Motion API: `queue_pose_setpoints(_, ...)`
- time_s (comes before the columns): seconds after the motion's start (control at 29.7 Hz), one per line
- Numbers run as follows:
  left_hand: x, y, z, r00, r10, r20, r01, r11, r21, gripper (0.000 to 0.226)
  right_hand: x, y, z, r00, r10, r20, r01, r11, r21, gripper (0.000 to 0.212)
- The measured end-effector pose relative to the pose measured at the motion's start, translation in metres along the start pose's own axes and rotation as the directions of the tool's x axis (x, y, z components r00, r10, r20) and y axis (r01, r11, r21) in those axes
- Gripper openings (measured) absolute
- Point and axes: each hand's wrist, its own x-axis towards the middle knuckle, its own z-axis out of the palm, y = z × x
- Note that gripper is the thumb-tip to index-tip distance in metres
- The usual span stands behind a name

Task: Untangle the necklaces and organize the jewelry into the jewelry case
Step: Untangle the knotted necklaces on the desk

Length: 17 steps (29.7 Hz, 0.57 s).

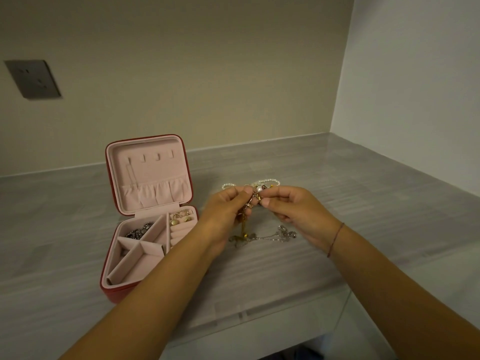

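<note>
Both hands hold a tangle of necklaces (255,196) above the grey counter. My left hand (228,211) pinches the knot from the left, and my right hand (293,211) pinches it from the right. A pearl strand (270,181) loops behind my fingers. A gold chain (243,224) hangs down from the knot. A silver chain (275,236) trails onto the counter below. The red jewelry case (114,292) stands open at the left, with pink lining. It holds a dark silver chain (139,231) in one compartment and gold earrings (180,220) at the ring rolls.
The case lid (149,172) stands upright with hooks and a gathered pocket. A wall socket (32,79) sits on the back wall at the left. A white side wall (415,74) closes the right. The counter's front edge (233,333) runs under my forearms.
</note>
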Motion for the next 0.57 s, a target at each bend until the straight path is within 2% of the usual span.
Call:
queue_pose_setpoints(0.27, 0.0003, -0.0040, 0.0010, 0.996, 0.078, -0.039, -0.073, 0.992, 0.106, 0.013, 0.0021, 0.0023, -0.0011, 0.999, -0.030, -0.045, 0.030, 1.000, 0.005, 0.013)
queue_pose_setpoints(0.4, -0.0009, -0.0057, 0.0041, 0.987, 0.129, -0.091, -0.111, 0.977, 0.181, 0.017, 0.0019, 0.0047, -0.0026, 0.997, -0.053, -0.053, 0.057, 0.995, 0.077, 0.011)
queue_pose_setpoints(0.57, -0.0035, -0.0093, 0.0077, 0.988, 0.130, -0.079, -0.116, 0.979, 0.168, 0.019, 0.0026, 0.0087, -0.0018, 0.996, -0.064, -0.060, 0.070, 0.991, 0.111, 0.010)
